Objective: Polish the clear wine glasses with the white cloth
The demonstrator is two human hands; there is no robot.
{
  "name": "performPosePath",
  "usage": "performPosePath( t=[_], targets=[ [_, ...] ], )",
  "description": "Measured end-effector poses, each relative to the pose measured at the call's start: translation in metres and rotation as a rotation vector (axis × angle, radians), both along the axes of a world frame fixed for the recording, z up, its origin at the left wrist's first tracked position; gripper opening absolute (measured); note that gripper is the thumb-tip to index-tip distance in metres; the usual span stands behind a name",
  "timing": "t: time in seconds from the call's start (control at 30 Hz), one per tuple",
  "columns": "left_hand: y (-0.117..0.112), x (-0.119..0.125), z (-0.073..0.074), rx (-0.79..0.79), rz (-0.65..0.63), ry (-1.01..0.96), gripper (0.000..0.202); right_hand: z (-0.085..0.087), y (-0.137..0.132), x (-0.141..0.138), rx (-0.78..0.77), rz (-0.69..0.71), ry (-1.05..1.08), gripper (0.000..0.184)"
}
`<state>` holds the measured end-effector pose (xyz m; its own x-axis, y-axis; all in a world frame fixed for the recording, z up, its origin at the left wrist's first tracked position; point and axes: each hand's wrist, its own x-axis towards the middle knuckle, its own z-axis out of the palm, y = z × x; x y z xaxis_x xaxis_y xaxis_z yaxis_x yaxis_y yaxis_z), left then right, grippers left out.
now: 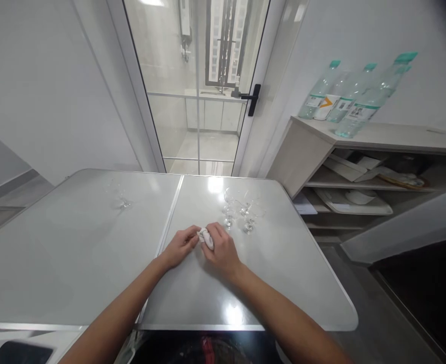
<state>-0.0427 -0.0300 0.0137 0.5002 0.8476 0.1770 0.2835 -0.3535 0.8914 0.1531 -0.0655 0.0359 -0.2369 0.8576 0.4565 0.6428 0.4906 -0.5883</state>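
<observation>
One crumpled white cloth (207,239) sits over the right part of the table (283,283), clasped in the right hand (221,250); the left hand (181,246) meets its edge, though whether it grips I cannot tell; clear glasses (249,223) cluster just beyond, overlapping, their contents hard to make out; capped bottles (363,107) top a cabinet (309,151) with shadowed shelves; a dark object (23,352) is cut off lower left.
</observation>
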Motion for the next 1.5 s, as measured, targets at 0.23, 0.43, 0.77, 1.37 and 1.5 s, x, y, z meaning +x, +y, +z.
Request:
performPosePath(
  t=[0.23, 0.43, 0.77, 1.37, 1.5],
  targets=[
    [-0.002, 0.003, 0.000, 0.033, -0.105, -0.058, 0.031, -0.004, 0.006, 0.000, 0.048, 0.092, 0.153, 0.018],
    [0.005, -0.005, 0.002, 0.210, 0.120, -0.196, 0.029, -0.007, 0.004, -0.005, -0.016, 0.112, 0.184, 0.014],
    [0.008, -0.005, -0.004, -0.218, 0.373, -0.431, 0.039, -0.018, 0.014, -0.013, -0.930, 0.392, 1.193, 0.046],
    [0.019, -0.034, 0.005, -0.586, 0.246, -0.635, 0.042, -0.022, 0.021, 0.003, -1.090, 0.604, 1.152, 0.042],
    [0.022, -0.038, 0.006, -0.476, 0.261, -0.469, 0.046, -0.025, 0.021, 0.005, -1.122, 0.686, 1.026, 0.047]
  ],
)
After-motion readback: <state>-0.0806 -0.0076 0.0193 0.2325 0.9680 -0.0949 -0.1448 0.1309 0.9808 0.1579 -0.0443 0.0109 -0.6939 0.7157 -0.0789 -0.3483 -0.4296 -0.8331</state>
